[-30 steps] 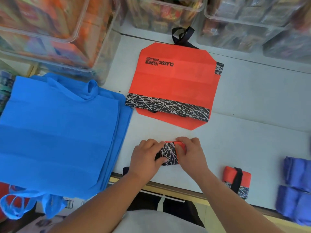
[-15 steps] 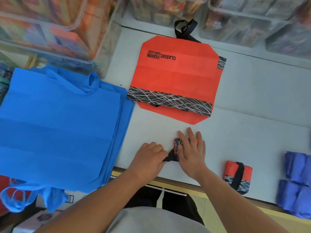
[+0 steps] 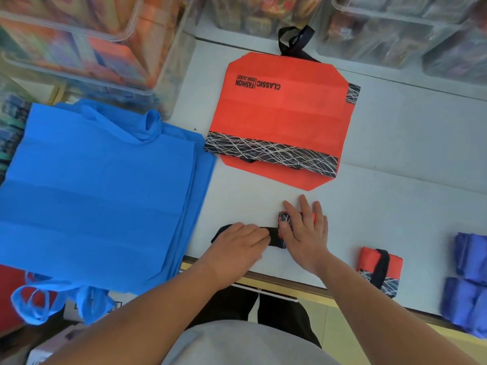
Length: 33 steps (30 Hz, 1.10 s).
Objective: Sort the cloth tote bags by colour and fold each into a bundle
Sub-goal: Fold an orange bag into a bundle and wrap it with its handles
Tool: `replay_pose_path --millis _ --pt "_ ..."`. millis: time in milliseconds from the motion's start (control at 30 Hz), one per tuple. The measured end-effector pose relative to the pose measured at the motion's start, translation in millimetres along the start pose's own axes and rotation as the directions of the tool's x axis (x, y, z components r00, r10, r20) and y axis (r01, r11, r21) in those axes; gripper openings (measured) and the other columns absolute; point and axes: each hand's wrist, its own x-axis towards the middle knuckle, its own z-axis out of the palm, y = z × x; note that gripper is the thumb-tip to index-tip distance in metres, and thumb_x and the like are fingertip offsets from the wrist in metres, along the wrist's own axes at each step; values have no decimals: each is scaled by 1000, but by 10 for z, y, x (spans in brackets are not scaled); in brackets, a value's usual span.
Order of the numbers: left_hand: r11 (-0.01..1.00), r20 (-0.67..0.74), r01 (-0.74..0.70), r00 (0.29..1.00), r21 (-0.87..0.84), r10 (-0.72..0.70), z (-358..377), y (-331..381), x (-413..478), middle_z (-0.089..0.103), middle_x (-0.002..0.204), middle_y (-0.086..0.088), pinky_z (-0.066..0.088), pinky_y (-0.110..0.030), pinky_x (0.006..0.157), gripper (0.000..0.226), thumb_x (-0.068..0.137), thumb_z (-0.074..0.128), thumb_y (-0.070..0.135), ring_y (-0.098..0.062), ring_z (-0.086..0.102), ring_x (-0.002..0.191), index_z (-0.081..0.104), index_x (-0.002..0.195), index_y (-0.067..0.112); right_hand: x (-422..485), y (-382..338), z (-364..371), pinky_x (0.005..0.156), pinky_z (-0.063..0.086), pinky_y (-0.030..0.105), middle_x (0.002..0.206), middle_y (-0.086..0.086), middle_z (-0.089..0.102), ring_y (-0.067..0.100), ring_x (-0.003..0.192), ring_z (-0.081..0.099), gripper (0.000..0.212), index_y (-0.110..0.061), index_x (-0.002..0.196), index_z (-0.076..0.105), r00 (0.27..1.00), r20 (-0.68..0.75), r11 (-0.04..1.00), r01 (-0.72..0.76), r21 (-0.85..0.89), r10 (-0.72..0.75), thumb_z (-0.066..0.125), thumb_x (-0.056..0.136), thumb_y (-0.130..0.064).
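Head view: my right hand (image 3: 305, 233) presses flat, fingers straight, on the folded red bag (image 3: 286, 217) directly beneath it. My left hand (image 3: 237, 246), fingers nearly straight, lies on the black strap (image 3: 274, 234) stretched out beside that grip. Step in hand, as I judge it: binding the bundle. Next move: wrap the strap around it while keeping pressure on.

There was one camera, and it sat on my head. It looked forward and down, almost straight onto the table (image 3: 395, 206). My left hand (image 3: 237, 246) and right hand (image 3: 305, 233) were close under it, low in the middle. My grey shirt (image 3: 250, 343) showed at the bottom edge. The clear bins (image 3: 382, 27) at the far side of the table filled the top edge.
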Motion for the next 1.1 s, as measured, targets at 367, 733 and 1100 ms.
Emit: replay_pose_path --millis 367,733,1100 --pt "994 -88 86 993 66 -80 -13 57 256 61 92 2 42 -33 66 25 70 75 11 -21 54 81 69 93 18 -5 22 -2 123 -9 49 168 -10 -11 24 153 -20 76 -46 157 14 1000 11 1000 6 26 -6 7 86 -73" --pt "528 408 516 857 -675 -315 -985 -138 -218 67 107 18 48 -24 96 14 94 70 27 -1 60 106 71 108 31 10 54 49 123 -6 52 168 -6 -13 27 153 -19 83 -44 158 11 1000 -13 998 22 -65 -23 -2 82 -74" --pt "-312 551 545 353 -778 -756 -812 -105 94 55 79 -8 63 -31 69 33 103 56 35 -27 75 80 64 101 3 -30 -79 -28 123 -11 49 167 -11 -12 20 152 -23 107 -48 154 14 999 9 998 -32 54 32 22 62 -102"
